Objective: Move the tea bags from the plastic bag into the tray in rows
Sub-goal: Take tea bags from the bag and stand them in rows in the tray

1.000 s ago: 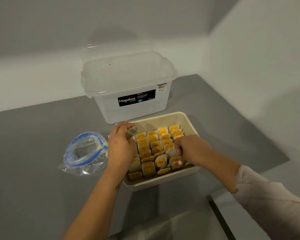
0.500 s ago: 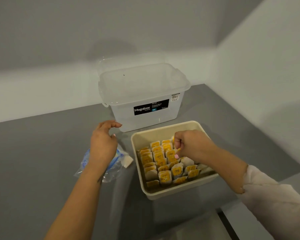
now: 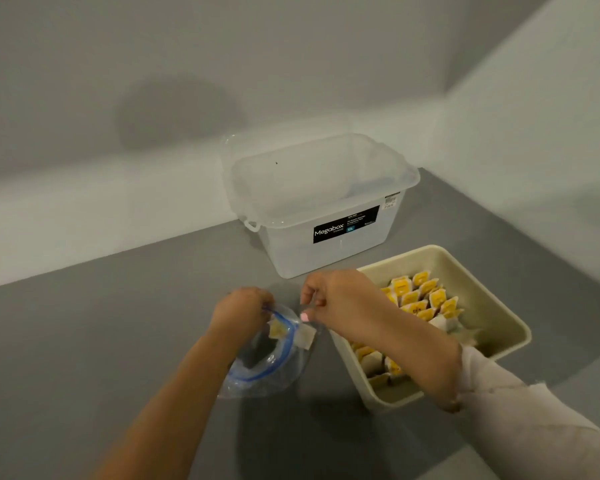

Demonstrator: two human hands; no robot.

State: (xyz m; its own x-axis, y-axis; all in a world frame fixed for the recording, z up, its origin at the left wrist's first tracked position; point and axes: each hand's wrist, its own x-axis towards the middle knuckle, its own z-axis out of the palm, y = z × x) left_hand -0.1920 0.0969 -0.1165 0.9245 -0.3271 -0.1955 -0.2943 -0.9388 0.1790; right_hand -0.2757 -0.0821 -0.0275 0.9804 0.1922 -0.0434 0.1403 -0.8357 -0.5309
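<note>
Left hand (image 3: 240,308) gripping the blue-zippered rim of the clear plastic zip bag (image 3: 264,358), fingers curled round the rim at the mouth's far edge. Right hand (image 3: 336,299) just right of it, over the bag mouth, fingers curled with thumb and forefinger pinched together; cannot tell what, if anything, sits between them. Bag lying on the grey table (image 3: 101,341) directly under and toward the body from both hands, mouth propped open. Two tea bags at the mouth: a yellow-tagged tea bag (image 3: 277,330) inside, just below the left hand's fingers; a pale square tea bag (image 3: 305,339) at the rim, below the right thumb. Beige rectangular plastic tray (image 3: 492,299) right of the right hand, forearm crossing its near-left corner; yellow-tagged tea bags in rows (image 3: 420,299) standing inside, partly hidden by the forearm. Clear lidless plastic storage box with black "Megabox" label (image 3: 326,202) beyond both hands, near the wall. Pale sleeve (image 3: 534,427) on right forearm.
</note>
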